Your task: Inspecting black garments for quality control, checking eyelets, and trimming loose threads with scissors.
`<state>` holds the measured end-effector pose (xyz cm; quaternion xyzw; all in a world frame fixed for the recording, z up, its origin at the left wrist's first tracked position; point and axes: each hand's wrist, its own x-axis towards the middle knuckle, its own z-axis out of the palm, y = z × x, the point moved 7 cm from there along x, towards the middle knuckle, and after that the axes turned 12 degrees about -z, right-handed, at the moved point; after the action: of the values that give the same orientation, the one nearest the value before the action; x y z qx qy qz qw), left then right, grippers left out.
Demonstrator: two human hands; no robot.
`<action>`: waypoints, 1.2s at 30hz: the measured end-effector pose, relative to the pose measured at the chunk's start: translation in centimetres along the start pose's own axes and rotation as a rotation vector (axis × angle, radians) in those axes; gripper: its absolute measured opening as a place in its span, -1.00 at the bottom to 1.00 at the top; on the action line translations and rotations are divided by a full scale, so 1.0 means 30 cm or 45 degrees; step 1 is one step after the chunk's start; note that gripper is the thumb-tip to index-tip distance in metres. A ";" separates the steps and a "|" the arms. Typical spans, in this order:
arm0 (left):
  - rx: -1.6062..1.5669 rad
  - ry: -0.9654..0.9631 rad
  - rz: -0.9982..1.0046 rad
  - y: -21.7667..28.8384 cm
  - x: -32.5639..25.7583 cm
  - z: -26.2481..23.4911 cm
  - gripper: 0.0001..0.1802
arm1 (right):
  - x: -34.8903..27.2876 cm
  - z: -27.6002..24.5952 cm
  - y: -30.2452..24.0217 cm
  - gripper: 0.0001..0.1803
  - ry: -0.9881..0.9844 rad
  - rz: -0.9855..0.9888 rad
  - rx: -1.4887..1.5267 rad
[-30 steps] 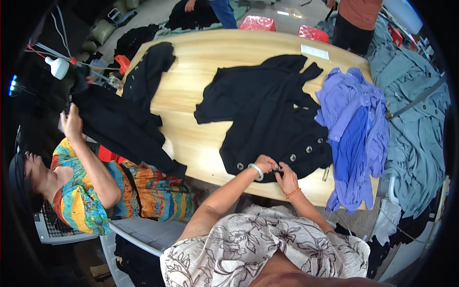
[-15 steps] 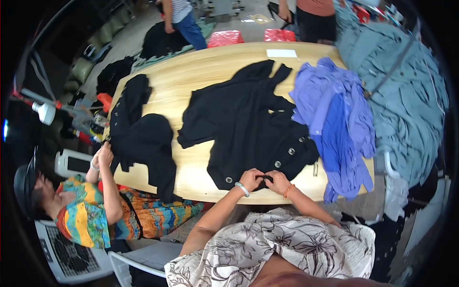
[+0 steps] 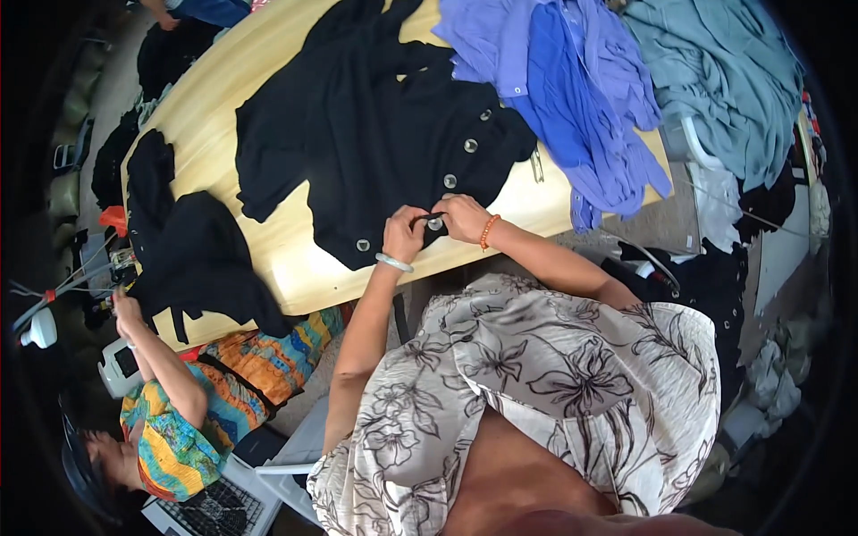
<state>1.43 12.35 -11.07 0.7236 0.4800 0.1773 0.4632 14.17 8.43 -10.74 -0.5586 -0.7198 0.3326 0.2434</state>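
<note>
At the near edge of the wooden worktop [image 3: 295, 268], the person's two hands meet over the hem of a black garment [image 3: 375, 134] that lies spread flat across the wood. The left hand [image 3: 404, 234], with a pale bangle on its wrist, pinches the dark fabric at the edge, and the right hand [image 3: 462, 217], wearing an orange bead bracelet, closes its fingertips on a silver button [image 3: 435, 223] held between the two hands. A row of further silver buttons [image 3: 470, 145] runs up the garment's front, away from the hands. Just to the right of the black garment lies a heap of blue and lilac shirts [image 3: 572, 98], touching it, and beyond them a pile of grey-green cloth [image 3: 724, 80] hangs over the worktop's far right side. At the left end of the worktop another black garment [image 3: 192, 255] drapes over the edge, and a second person in a bright patterned top [image 3: 170, 429] sits there, one hand [image 3: 125, 308] raised to that cloth. A laptop [image 3: 210, 509] rests by that person.
</note>
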 end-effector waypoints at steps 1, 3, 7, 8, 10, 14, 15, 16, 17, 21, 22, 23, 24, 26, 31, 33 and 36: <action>-0.013 -0.011 -0.028 -0.010 0.000 0.000 -0.90 | 0.002 -0.012 -0.020 -0.75 -0.023 -0.005 0.036; -0.018 -0.060 -0.055 -0.027 -0.006 0.004 -0.89 | -0.005 -0.003 -0.031 -0.76 -0.121 0.001 0.031; 0.305 -0.029 -0.214 -0.023 -0.022 -0.030 -0.82 | -0.057 -0.044 -0.037 -0.70 -0.359 0.147 -0.128; 0.406 0.108 -0.084 -0.047 -0.021 -0.038 -0.77 | -0.071 -0.068 -0.028 -0.69 -0.370 0.145 -0.196; 0.532 0.105 -0.257 -0.094 -0.022 -0.060 -0.75 | -0.110 -0.089 0.038 -0.73 -0.339 0.135 -0.295; 0.715 0.141 -0.102 -0.017 0.011 -0.053 -0.82 | -0.151 -0.120 0.067 -0.79 -0.193 0.152 -0.317; 0.644 0.119 -0.052 0.038 0.030 -0.038 -0.82 | -0.151 -0.128 0.065 -0.79 -0.137 0.166 -0.331; 0.552 0.149 0.082 0.110 0.049 -0.024 -0.83 | -0.146 -0.127 0.059 -0.79 -0.073 0.121 -0.380; 0.457 0.177 0.216 0.170 0.069 -0.003 -0.83 | -0.141 -0.118 0.061 -0.79 -0.058 0.114 -0.353; 0.382 0.112 0.267 0.215 0.162 0.122 -0.74 | -0.098 -0.111 0.012 -0.84 -0.110 0.074 -0.337; 0.409 0.099 0.213 0.201 0.187 0.146 -0.77 | -0.091 -0.107 0.014 -0.86 -0.102 0.069 -0.316; 0.407 0.095 0.222 0.191 0.200 0.155 -0.77 | -0.085 -0.101 0.018 -0.87 -0.094 0.062 -0.337; 0.542 -0.013 0.095 0.168 0.220 0.181 -0.79 | -0.087 -0.105 0.022 -0.88 -0.082 0.062 -0.358; 0.692 -0.069 0.027 0.144 0.238 0.198 -0.87 | -0.086 -0.121 0.036 -0.90 -0.031 0.087 -0.357; 0.698 -0.058 0.144 0.169 0.237 0.197 -0.93 | -0.085 -0.124 0.080 -0.88 0.111 0.121 -0.210; 0.522 -0.115 0.096 0.124 0.255 0.195 -0.97 | -0.074 -0.127 0.078 -0.85 0.128 0.145 -0.173; -0.281 -0.507 -0.590 -0.021 0.257 0.240 -0.91 | -0.074 -0.147 0.079 -0.84 0.131 0.196 -0.142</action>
<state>9.81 15.43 -16.70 0.5610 0.5097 -0.0270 0.6518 19.44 7.55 -9.56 -0.6412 -0.6788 0.2807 0.2221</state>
